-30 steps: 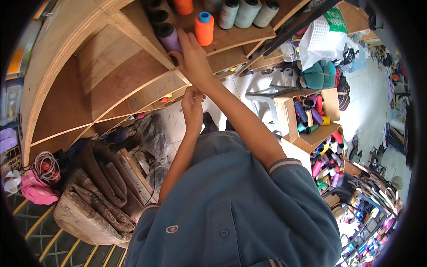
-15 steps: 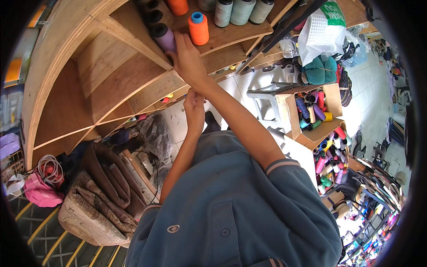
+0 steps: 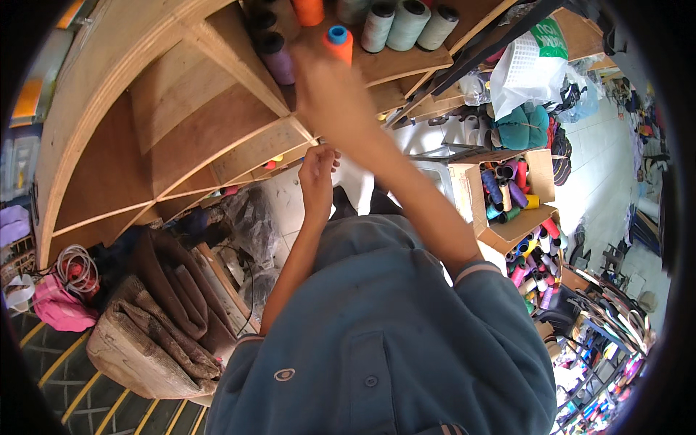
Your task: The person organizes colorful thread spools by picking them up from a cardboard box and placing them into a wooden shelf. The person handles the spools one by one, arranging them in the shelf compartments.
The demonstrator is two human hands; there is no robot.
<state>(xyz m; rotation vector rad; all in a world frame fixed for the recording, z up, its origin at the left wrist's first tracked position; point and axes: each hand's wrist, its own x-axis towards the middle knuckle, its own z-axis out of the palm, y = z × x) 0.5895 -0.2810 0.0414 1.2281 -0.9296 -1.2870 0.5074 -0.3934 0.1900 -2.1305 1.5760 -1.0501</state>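
My right hand [image 3: 330,90], smeared by motion, is raised in front of the wooden shelf [image 3: 388,69]. Its fingers cannot be made out. Just left of it stands a purple thread spool [image 3: 277,65] with a dark top. Behind the hand, partly covered, is an orange thread spool [image 3: 338,47] with a blue top. Pale grey-green thread spools [image 3: 407,27] stand farther right on that shelf, and another orange spool [image 3: 308,11] is at the back. Below, my left hand [image 3: 317,174] is near the shelf's lower front edge, fingers curled in; whatever they hold, if anything, is hidden.
To the right, an open cardboard box [image 3: 465,196] holds several coloured spools, with a pile of spools [image 3: 540,264] beside it. A grey stool [image 3: 435,174] stands left of the box. Folded brown cloth [image 3: 156,319] lies at lower left. A white plastic bag [image 3: 522,69] hangs at upper right.
My right hand has left the purple spool's side and moved right and toward me, now blurred and overlapping the orange spool. The purple spool stays on the shelf. My left hand has hardly moved.
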